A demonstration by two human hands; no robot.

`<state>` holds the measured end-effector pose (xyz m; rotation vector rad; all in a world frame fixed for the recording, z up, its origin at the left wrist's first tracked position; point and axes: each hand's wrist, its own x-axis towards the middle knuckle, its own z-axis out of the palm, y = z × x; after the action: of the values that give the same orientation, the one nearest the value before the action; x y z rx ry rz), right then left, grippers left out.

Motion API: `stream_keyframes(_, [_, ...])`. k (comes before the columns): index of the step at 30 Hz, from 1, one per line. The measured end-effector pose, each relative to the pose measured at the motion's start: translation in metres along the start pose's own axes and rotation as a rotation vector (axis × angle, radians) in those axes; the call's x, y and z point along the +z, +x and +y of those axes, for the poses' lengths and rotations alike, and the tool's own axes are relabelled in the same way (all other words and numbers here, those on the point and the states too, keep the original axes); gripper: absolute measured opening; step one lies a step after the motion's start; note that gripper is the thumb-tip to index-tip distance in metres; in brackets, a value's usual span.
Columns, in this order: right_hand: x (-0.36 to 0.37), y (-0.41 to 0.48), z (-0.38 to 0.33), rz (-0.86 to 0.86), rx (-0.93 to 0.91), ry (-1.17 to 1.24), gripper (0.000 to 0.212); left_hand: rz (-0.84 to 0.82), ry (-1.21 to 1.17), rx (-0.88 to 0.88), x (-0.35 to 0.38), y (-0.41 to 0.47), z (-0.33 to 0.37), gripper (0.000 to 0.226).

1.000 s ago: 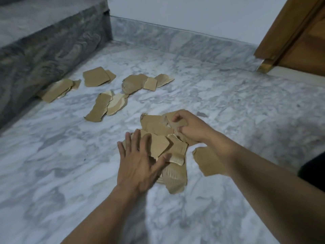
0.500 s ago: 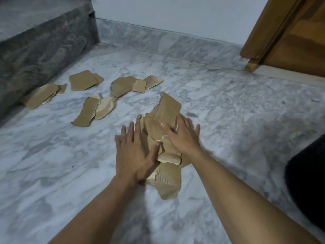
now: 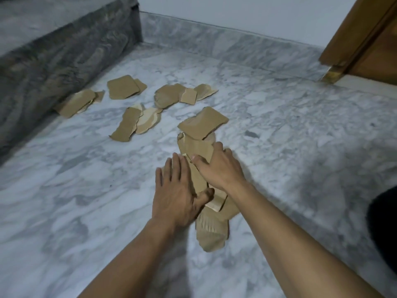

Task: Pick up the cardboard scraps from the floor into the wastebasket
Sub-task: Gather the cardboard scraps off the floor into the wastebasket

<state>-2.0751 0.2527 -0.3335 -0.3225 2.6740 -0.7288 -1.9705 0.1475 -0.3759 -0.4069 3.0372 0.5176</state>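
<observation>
Cardboard scraps (image 3: 196, 147), brown with torn ragged edges and pale inner layers showing, lay heaped in a pile on the marble floor (image 3: 290, 147) near centre. Left hand (image 3: 178, 194) pressed flat on the pile's left side, fingers spread wide; right hand (image 3: 219, 168) lay on its right, fingers curled over the top pieces. More loose scraps (image 3: 123, 90) sat scattered far left, near the grey step (image 3: 53, 50).

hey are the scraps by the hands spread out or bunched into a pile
Bunched into a pile: the pieces overlap between the left hand and right hand, and both press on them.
</observation>
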Motion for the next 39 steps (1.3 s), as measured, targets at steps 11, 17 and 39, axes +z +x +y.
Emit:
stream_keyframes(11, [0.023,-0.024,0.004,0.143,0.03,0.565,0.061,0.162,-0.171,-0.289,-0.003,-0.011,0.004,0.087])
stream_keyframes(17, [0.013,-0.036,0.01,0.314,0.059,0.83,0.061,0.118,-1.033,-0.435,-0.04,-0.013,0.042,0.035])
stream_keyframes(39, [-0.38,-0.184,0.076,0.858,-0.155,0.33,0.041,-0.451,-1.781,0.064,-0.218,0.023,0.348,0.063])
